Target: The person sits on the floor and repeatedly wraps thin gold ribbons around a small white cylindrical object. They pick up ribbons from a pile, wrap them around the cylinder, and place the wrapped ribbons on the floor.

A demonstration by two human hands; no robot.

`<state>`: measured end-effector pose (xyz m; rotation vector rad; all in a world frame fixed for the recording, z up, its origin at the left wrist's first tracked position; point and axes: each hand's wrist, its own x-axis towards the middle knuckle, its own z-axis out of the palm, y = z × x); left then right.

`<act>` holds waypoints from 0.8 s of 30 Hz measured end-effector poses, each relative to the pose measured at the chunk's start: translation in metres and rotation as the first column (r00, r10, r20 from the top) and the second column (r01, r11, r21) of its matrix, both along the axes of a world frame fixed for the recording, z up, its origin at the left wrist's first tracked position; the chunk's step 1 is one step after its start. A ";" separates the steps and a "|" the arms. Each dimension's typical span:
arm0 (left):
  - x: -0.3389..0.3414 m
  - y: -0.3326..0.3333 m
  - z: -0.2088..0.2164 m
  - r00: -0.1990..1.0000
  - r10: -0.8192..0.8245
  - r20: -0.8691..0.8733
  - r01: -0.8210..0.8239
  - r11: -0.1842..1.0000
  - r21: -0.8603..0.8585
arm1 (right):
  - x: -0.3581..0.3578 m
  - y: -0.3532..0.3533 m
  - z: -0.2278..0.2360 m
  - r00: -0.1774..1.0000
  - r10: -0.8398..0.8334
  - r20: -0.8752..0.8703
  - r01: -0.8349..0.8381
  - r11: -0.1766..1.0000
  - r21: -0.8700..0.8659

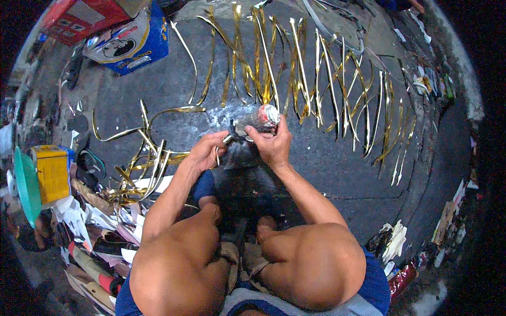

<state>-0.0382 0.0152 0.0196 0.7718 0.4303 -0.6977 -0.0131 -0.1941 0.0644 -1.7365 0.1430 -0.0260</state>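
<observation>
A small roll of tape (267,115), shiny with a red-and-white end face, sits low over the dark floor (327,163), just in front of the squatting person's knees. The right hand (273,144) curls closed round it from below. The left hand (204,151) is pinched shut on a small metal tool (230,136), too small to make out clearly, touching the roll's near side. Beyond, gold strips (316,84) lie in rows; more are heaped at the left (142,168), by a yellow box (51,171).
</observation>
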 end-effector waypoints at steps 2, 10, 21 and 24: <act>-0.014 0.011 0.004 0.998 0.033 -0.057 -0.041 0.988 -0.148 | 0.001 -0.008 -0.006 1.000 -0.016 -0.007 0.015 0.993 -0.118; 0.025 -0.007 0.002 0.833 -0.492 0.253 0.133 0.622 0.772 | -0.009 -0.081 -0.020 0.970 -0.241 -0.022 0.226 0.936 -0.271; 0.041 -0.022 -0.054 0.778 -0.594 0.206 -0.008 0.318 0.948 | -0.010 -0.023 -0.043 0.934 0.239 0.265 -0.057 0.832 -0.552; 0.031 -0.034 -0.031 0.537 -0.633 0.558 -0.353 0.433 0.830 | -0.011 -0.020 -0.044 0.921 0.275 0.277 -0.051 0.788 -0.614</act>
